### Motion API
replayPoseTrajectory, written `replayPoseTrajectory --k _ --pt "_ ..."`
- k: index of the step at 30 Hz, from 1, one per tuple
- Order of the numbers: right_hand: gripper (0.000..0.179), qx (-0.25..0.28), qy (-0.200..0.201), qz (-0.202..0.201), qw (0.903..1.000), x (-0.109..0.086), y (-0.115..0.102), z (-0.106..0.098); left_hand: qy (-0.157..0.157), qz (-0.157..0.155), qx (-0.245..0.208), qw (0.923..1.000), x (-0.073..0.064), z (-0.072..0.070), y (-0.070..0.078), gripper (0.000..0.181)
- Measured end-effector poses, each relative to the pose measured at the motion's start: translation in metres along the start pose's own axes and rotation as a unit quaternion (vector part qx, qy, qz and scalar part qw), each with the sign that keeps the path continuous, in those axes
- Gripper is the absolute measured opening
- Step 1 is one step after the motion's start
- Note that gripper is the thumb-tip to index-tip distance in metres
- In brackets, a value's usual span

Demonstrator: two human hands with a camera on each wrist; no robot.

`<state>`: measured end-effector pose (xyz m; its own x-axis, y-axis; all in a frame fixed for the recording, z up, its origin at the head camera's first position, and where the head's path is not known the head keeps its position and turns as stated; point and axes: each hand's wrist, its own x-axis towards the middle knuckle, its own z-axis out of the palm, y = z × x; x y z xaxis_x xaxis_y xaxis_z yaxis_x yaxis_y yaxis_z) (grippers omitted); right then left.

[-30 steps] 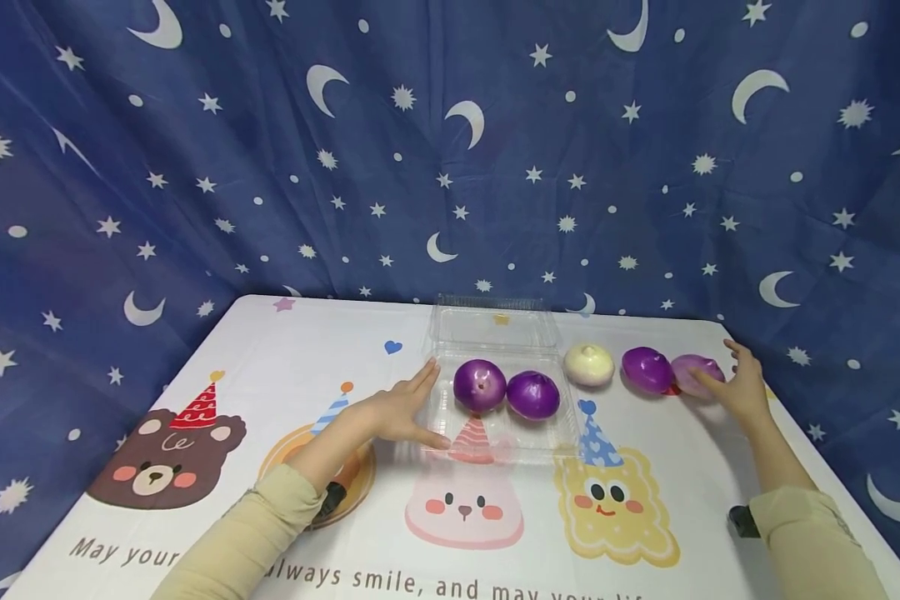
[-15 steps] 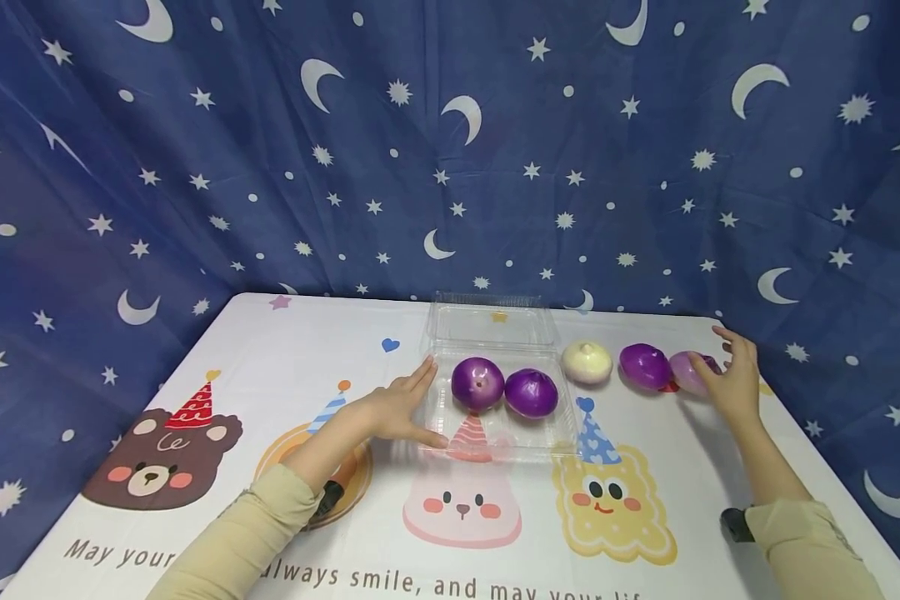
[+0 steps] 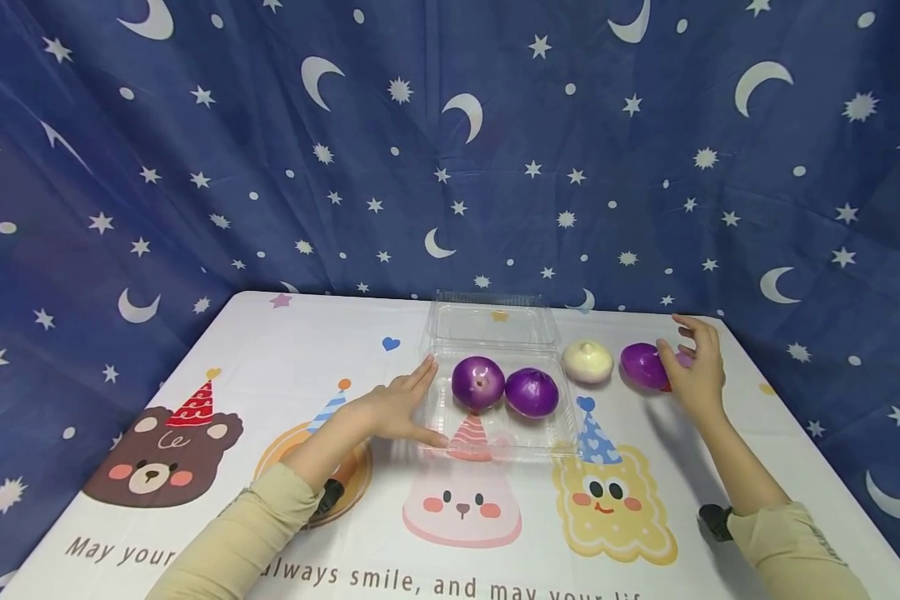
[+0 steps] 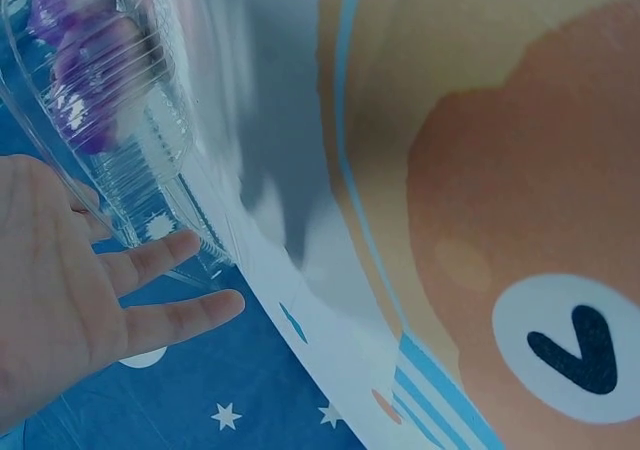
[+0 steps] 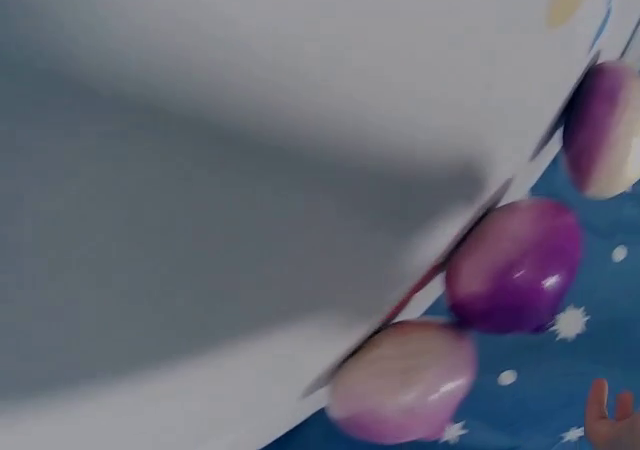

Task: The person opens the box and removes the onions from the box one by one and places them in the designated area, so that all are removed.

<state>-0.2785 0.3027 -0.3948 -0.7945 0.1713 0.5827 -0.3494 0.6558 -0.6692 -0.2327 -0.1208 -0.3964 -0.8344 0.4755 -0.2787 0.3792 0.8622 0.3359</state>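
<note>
My left hand (image 3: 402, 410) touches the left side of a clear hinged plastic container (image 3: 498, 437), its fingers straight. In the left wrist view, that hand (image 4: 110, 300) lies along the container's ribbed wall (image 4: 140, 170). Inside the container sit two purple onions, a left one (image 3: 477, 383) and a right one (image 3: 532, 392). To its right on the table stand a cream onion (image 3: 587, 362), a dark purple onion (image 3: 642, 366) and a pale purple onion (image 5: 402, 382). My right hand (image 3: 699, 367) is spread beside the dark purple onion, mostly hiding the pale one in the head view.
The container's lid (image 3: 491, 323) is folded back toward the blue star-and-moon curtain (image 3: 450, 167) behind the table. A white tablecloth (image 3: 330, 325) with printed cartoon figures covers the table. Black wrist cameras sit at both sleeves.
My right hand has left the pale onion, lifting and moving left toward the dark purple one. The left hand keeps its place at the container. The onions have not moved.
</note>
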Motion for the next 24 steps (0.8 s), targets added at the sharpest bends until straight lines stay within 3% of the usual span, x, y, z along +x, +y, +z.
replayPoseTrajectory --k 9,14,18,24 --pt "0.044 0.011 -0.124 -0.053 0.9908 0.012 -0.021 0.007 0.002 -0.005 0.013 0.9999 0.001 -0.001 0.001 0.118" --pt "0.047 0.022 -0.181 -0.084 0.9796 0.018 -0.033 0.016 0.001 -0.008 0.014 0.9999 -0.001 -0.001 0.001 0.117" --pt "0.053 -0.003 -0.220 -0.120 0.9681 0.019 -0.045 0.022 0.003 -0.004 0.020 0.9998 -0.001 -0.001 0.001 0.117" --pt "0.062 -0.010 -0.270 -0.135 0.9534 0.016 -0.063 0.034 0.002 -0.006 0.020 0.9998 0.000 0.000 0.002 0.117"
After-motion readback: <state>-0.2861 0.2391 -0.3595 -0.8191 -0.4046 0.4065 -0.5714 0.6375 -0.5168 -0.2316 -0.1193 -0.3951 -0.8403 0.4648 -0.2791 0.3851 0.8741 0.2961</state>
